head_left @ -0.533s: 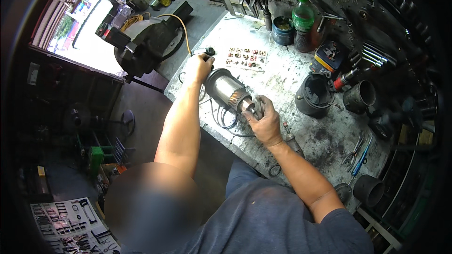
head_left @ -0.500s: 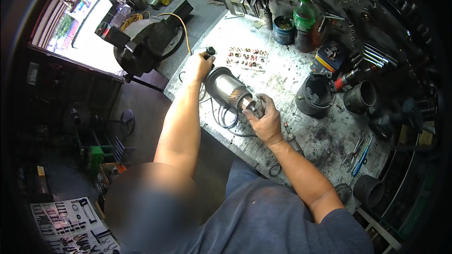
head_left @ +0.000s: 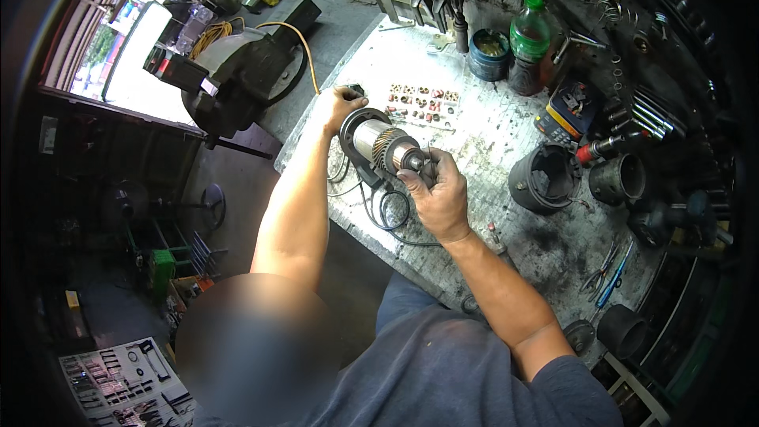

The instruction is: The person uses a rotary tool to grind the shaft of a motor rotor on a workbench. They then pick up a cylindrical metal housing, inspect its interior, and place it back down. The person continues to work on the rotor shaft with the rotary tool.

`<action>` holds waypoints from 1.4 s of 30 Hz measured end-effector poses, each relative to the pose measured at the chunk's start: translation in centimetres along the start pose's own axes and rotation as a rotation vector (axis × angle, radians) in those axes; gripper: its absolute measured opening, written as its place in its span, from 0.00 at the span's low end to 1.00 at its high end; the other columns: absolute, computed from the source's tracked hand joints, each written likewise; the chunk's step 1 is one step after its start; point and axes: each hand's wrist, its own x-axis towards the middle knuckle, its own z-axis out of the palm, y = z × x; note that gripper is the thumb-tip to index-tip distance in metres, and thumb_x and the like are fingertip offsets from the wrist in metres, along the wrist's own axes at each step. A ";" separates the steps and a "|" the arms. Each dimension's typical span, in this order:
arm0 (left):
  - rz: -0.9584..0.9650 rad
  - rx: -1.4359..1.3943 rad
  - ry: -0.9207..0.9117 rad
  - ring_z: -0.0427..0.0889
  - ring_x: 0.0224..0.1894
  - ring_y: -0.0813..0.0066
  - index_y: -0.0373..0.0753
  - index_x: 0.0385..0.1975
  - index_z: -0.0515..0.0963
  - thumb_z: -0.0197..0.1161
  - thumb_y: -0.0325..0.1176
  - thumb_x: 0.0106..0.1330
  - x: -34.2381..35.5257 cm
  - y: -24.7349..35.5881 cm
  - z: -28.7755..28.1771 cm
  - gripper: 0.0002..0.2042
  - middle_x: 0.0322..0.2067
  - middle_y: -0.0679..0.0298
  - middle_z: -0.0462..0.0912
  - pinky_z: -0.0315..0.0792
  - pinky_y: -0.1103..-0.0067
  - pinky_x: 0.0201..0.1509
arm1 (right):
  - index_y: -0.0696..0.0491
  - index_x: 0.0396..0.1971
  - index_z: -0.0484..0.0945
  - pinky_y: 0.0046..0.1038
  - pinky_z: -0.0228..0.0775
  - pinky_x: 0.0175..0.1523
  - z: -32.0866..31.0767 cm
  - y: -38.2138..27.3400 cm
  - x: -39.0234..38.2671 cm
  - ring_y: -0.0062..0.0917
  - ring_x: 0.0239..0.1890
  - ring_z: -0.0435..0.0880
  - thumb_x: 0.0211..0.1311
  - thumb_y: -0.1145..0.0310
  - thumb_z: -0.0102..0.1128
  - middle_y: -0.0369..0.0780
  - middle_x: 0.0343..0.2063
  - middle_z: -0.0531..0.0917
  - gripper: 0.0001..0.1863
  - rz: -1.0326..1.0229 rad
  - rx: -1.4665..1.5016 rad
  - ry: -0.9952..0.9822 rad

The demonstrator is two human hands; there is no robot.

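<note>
In the head view, the right hand (head_left: 443, 196) reaches to the near end of a cylindrical metal armature with slanted copper windings (head_left: 386, 145); its grip is clamped on the shaft end, thumb below and fingers above. The armature lies tilted over the left part of a worn, grey-white desk (head_left: 474, 162), a dark round flange (head_left: 353, 122) around its far end. The left hand (head_left: 340, 108) is just beyond that flange, beside a small black object (head_left: 356, 89) — its fingers are curled, but I cannot tell whether its grip is closed on anything.

A looped black cable (head_left: 385, 224) lies below the armature. Beyond it sits a pale tray of small reddish and brassy parts (head_left: 424, 105); farther back stand a round blue tin (head_left: 488, 66) and a green plastic bottle (head_left: 530, 32). To the right are a black cylindrical pot (head_left: 526, 188) and, nearer the person, a blue-handled screwdriver (head_left: 613, 281).
</note>
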 end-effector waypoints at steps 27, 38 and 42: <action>0.030 -0.037 -0.087 0.90 0.36 0.80 0.33 0.50 0.94 0.82 0.43 0.73 2.6 -2.1 0.1 0.18 0.38 0.63 0.97 0.84 0.75 0.45 | 0.63 0.70 0.77 0.48 0.84 0.66 -13.2 0.4 -7.4 0.56 0.58 0.92 0.78 0.71 0.65 0.58 0.58 0.90 0.25 0.309 -0.803 -0.223; 0.055 0.000 -0.075 0.92 0.39 0.74 0.36 0.51 0.94 0.81 0.46 0.71 3.1 -2.8 0.0 0.20 0.39 0.58 0.97 0.85 0.71 0.49 | 0.63 0.68 0.80 0.49 0.79 0.69 -17.6 -1.8 -9.0 0.52 0.64 0.85 0.73 0.70 0.74 0.57 0.62 0.84 0.27 0.126 -0.945 -0.171; -0.004 -0.057 -0.063 0.91 0.36 0.76 0.33 0.50 0.94 0.82 0.42 0.72 2.3 -2.0 0.2 0.18 0.37 0.60 0.97 0.85 0.73 0.46 | 0.59 0.70 0.77 0.50 0.79 0.68 -20.0 -6.6 -7.0 0.53 0.64 0.84 0.65 0.70 0.81 0.54 0.61 0.83 0.35 -0.146 -0.860 0.011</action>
